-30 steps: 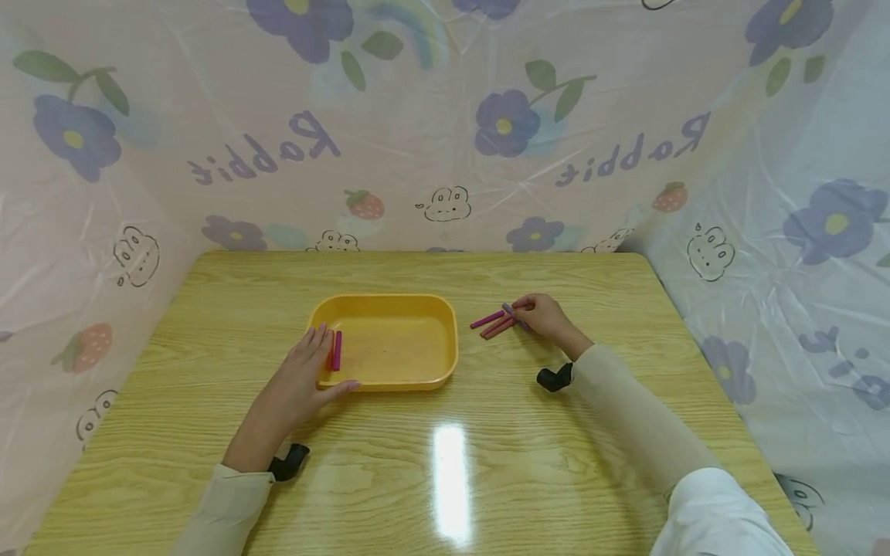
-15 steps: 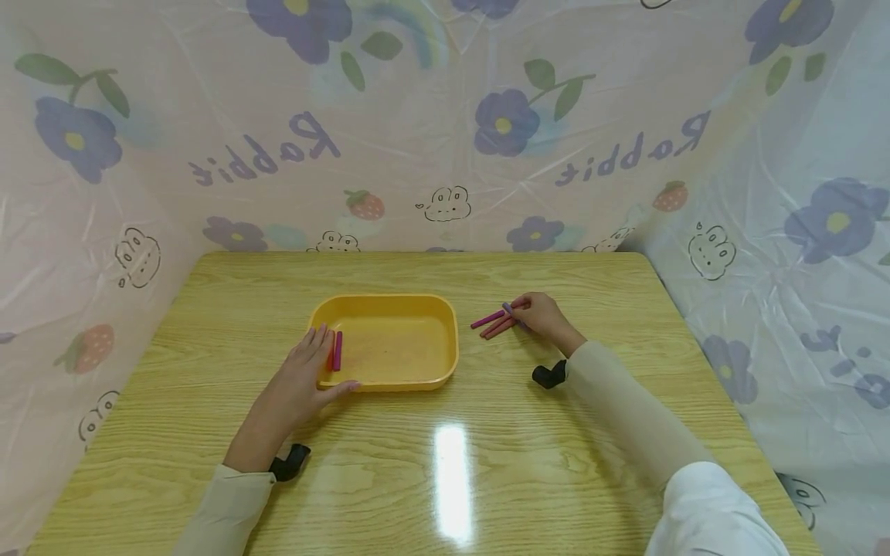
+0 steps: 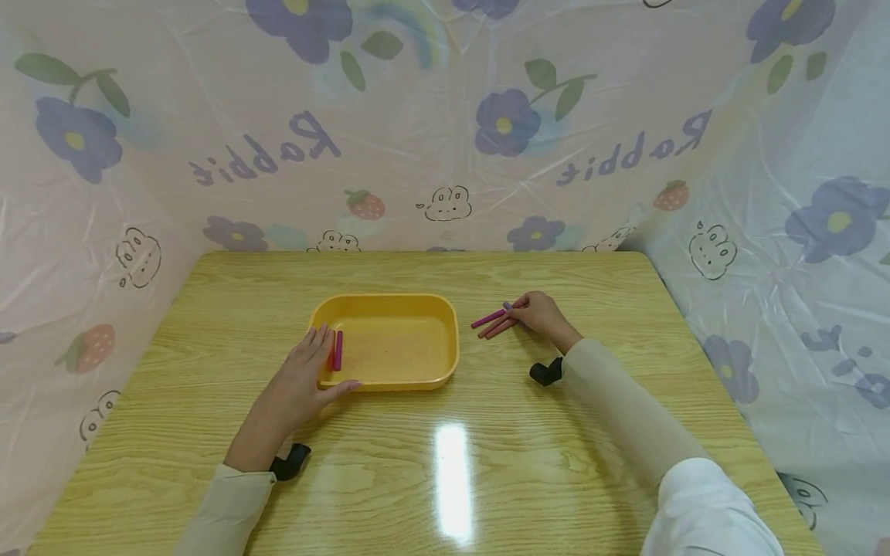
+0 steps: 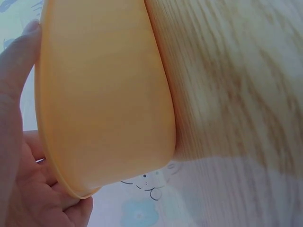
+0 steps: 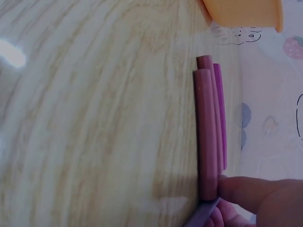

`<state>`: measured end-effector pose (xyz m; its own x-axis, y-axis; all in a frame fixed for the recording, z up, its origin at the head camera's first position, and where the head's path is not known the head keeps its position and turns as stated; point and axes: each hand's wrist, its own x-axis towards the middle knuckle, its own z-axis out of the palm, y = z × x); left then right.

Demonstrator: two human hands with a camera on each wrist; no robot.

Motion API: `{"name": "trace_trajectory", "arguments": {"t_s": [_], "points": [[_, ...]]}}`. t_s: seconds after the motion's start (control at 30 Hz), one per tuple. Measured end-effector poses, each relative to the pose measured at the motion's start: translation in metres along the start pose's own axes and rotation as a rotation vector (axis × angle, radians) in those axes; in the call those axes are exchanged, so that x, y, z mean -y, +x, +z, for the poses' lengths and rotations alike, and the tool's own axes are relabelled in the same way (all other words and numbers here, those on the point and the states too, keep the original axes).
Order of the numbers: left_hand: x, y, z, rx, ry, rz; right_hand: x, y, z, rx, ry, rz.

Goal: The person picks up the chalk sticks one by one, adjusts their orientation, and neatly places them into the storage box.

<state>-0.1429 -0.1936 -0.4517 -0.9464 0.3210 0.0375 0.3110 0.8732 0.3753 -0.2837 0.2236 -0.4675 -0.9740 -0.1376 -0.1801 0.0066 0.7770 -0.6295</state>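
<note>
Tray [image 3: 396, 347] gripped at left, pink stick [image 5: 206, 132] apparently pinched at right
Left hand [image 3: 297, 378] drapes fingers over the rim, beside red stick [image 3: 331, 357] and magenta stick [image 3: 337, 351] inside; pressing there might tip it; beyond, right hand [image 3: 545, 316] seemingly pinches on the table [image 3: 368, 463]; lilac stick [image 5: 201, 215] crowds those fingertips, so lifting could drag it along.

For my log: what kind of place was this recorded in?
Probably an indoor recording booth or makeshift workspace, though the wider room is hidden. A wood-grain table is enclosed by rabbit-and-flower-print sheeting on its far, left and right sides, and a bright reflection lies on the tabletop.
</note>
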Motion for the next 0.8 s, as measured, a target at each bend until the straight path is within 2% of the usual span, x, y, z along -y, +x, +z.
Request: {"name": "trace_trajectory", "arguments": {"t_s": [0.33,0.7,0.8], "points": [[0.0004,0.0,-0.0001,0.002,-0.001,-0.003,0.0005,-0.0017,0.0001,-0.012,-0.013,-0.011],[0.0008,-0.0003,0.0004,0.008,-0.006,-0.003,-0.005,-0.001,0.0024,-0.023,0.021,0.004],[0.0008,-0.0007,0.0005,0.009,-0.009,-0.003,-0.0056,-0.0011,0.0008,-0.025,0.061,0.013]]}}
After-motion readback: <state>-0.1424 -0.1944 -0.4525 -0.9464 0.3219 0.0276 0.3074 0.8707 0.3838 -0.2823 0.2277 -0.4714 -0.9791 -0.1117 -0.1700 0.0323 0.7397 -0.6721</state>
